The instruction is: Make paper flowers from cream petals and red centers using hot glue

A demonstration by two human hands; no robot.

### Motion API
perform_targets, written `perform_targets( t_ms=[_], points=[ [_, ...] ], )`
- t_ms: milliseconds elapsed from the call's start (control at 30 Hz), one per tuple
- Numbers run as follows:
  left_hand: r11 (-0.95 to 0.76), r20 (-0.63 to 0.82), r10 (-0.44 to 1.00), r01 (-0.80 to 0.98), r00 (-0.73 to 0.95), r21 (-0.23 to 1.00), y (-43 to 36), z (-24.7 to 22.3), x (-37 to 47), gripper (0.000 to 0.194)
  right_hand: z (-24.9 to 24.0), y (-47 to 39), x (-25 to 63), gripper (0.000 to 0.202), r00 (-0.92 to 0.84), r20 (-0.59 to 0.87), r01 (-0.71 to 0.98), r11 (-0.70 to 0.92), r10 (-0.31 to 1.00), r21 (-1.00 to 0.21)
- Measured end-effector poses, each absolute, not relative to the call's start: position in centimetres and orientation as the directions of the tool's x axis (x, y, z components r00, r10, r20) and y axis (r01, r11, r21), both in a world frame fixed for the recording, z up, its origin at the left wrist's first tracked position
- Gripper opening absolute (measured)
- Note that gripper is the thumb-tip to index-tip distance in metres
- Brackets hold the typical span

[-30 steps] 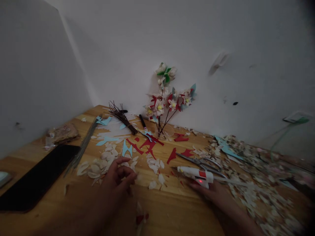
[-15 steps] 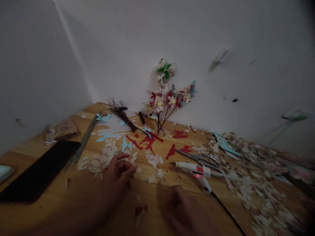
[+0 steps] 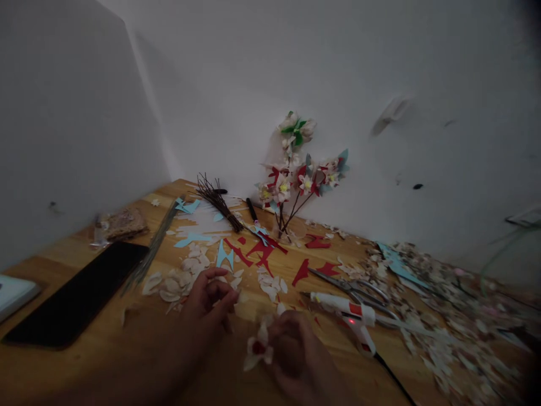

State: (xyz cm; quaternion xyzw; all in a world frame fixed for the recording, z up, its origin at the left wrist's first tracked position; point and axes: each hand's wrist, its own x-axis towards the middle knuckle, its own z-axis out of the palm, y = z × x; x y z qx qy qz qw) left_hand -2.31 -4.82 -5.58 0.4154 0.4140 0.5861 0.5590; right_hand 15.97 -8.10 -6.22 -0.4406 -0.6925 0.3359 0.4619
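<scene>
My right hand (image 3: 296,349) holds a small white flower (image 3: 258,347) with a red centre between its curled fingers, low in the middle of the view. To its left, my left hand (image 3: 213,301) hovers over the table with fingers bent and apart, nothing visible in them. Just beyond that hand lie loose white petals (image 3: 169,285) and a light blue paper scrap (image 3: 225,256). A white glue gun (image 3: 342,304) with a lit red light rests right of my right hand, beside scissors (image 3: 355,287).
A vase (image 3: 291,232) of paper flowers stands at the wall, near bundled brown twigs (image 3: 217,203) and red scraps (image 3: 264,251). A black phone-like slab (image 3: 80,293) lies left, beside thin wires (image 3: 158,239). Heaped petals (image 3: 439,332) cover the right side.
The white flower with the red centre, earlier between my hands, is now held in my right hand, which has come up. The whole view has shifted slightly.
</scene>
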Motion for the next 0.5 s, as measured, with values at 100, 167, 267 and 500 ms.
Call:
perform_targets(
  t_ms=[100, 167, 267, 500],
  points=[
    [-0.035, 0.019, 0.998, -0.312, -0.056, 0.949, -4.7, -5.5, -2.3, 0.036, -5.6, -7.9, 16.3, 0.047, -0.125, 0.456, 0.244, 0.472, 0.881, -0.847],
    [-0.036, 0.016, 0.997, -0.308, -0.070, 0.951, -4.6, -5.5, -2.3, 0.038, -5.4, -7.8, 16.3, 0.044, -0.047, 0.481, 0.188, 0.481, 0.875, -0.857],
    [-0.033, 0.008, 0.997, -0.309, -0.082, 0.951, -4.5, -5.6, -2.2, 0.037, -6.0, -7.8, 16.3, 0.040, 0.031, 0.474, 0.106, 0.469, 0.880, -0.877],
    [-0.011, -0.005, 0.998, -0.294, -0.056, 0.956, -4.5, -5.8, -2.1, 0.035, -8.2, -7.2, 17.0, 0.048, 0.026, 0.338, 0.037, 0.337, 0.941, -0.941]
  ],
)
